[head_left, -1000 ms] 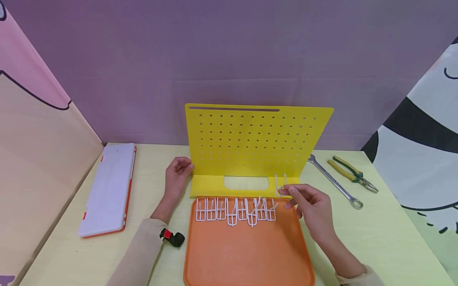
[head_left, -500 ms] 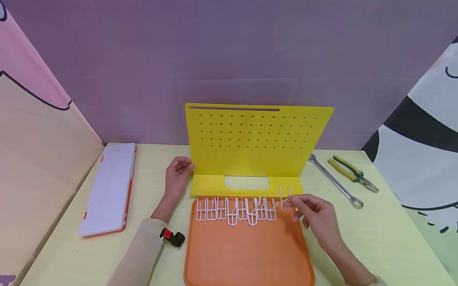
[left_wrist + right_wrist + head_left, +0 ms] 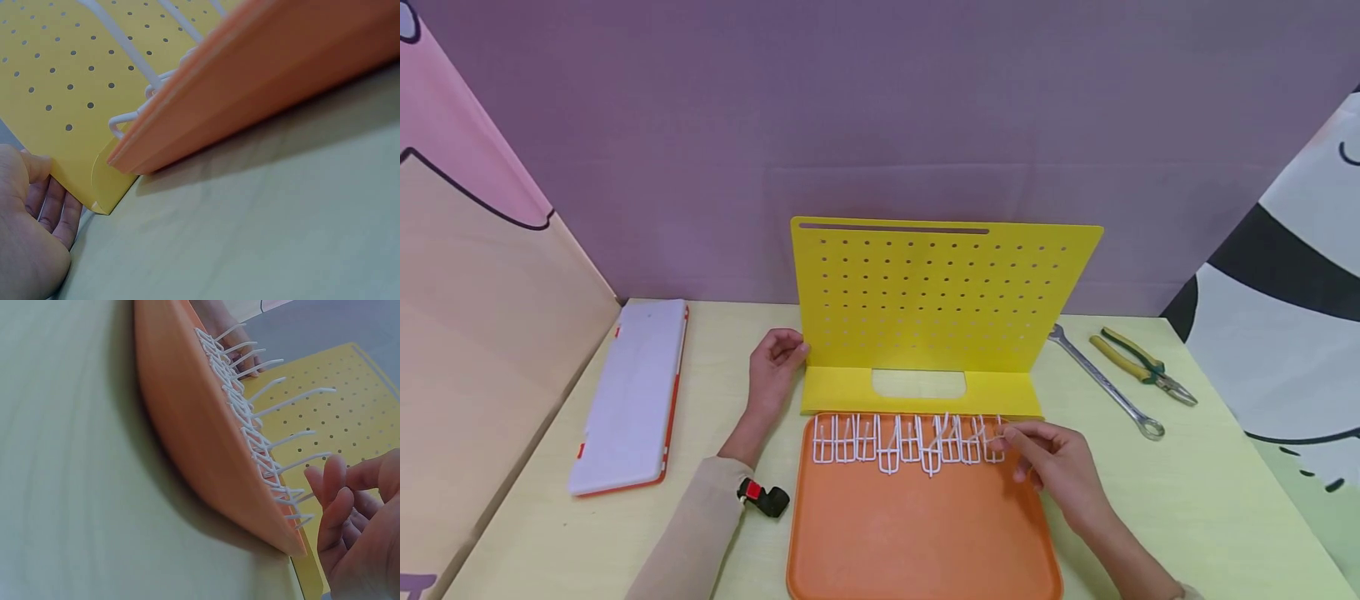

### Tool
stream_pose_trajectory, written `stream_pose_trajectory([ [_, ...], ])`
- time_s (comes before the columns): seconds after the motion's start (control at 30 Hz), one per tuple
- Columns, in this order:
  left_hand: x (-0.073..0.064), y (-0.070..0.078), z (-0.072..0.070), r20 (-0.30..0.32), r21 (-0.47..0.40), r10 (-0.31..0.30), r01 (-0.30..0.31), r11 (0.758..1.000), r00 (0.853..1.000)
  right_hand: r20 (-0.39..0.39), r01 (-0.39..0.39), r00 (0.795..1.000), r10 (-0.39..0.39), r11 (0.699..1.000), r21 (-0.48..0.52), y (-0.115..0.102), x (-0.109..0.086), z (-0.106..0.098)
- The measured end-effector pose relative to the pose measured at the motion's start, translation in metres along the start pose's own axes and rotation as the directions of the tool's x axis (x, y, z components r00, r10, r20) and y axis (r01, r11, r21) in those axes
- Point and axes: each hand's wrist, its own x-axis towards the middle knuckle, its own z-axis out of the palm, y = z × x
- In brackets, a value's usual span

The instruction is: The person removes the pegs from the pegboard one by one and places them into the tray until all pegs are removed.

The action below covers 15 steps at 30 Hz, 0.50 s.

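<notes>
A yellow pegboard (image 3: 850, 379) stands upright at the back of the table. At its left edge my left hand (image 3: 769, 375) holds it between thumb and fingers, and the left wrist view shows the thumb (image 3: 37, 167) on the board's face. My right hand (image 3: 1056, 467) pinches a white wire hook (image 3: 994, 459) at the right end of a row of similar hooks (image 3: 887, 454). This row lines the far edge of an orange tray (image 3: 925, 533). In the right wrist view, the fingers partly hide the held hook's prong (image 3: 305, 497).
A white case with red trim (image 3: 628, 400) lies at the left. On the right are a combination wrench (image 3: 1101, 379) and green-and-yellow pliers (image 3: 1142, 367). A purple cloth backdrop (image 3: 880, 108) rises behind the table.
My right hand has brought the hook down and toward me, from over the pegboard's base to the right end of the row on the tray. The left hand keeps its place.
</notes>
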Motion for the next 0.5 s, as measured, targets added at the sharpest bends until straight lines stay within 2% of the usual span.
stream_pose_trajectory([
  [0.3,0.0007,-0.0015,-0.0015,-0.011,0.015,-0.01,0.01,1.0,1.0,0.014,-0.063,0.998,0.063,0.997,-0.046,0.001,0.0055,0.0002],
  [0.5,0.0004,-0.0006,-0.0016,-0.012,-0.001,-0.015,0.015,1.0,1.0,0.024,-0.061,0.998,0.062,0.997,-0.041,0.004,0.0078,-0.0006],
])
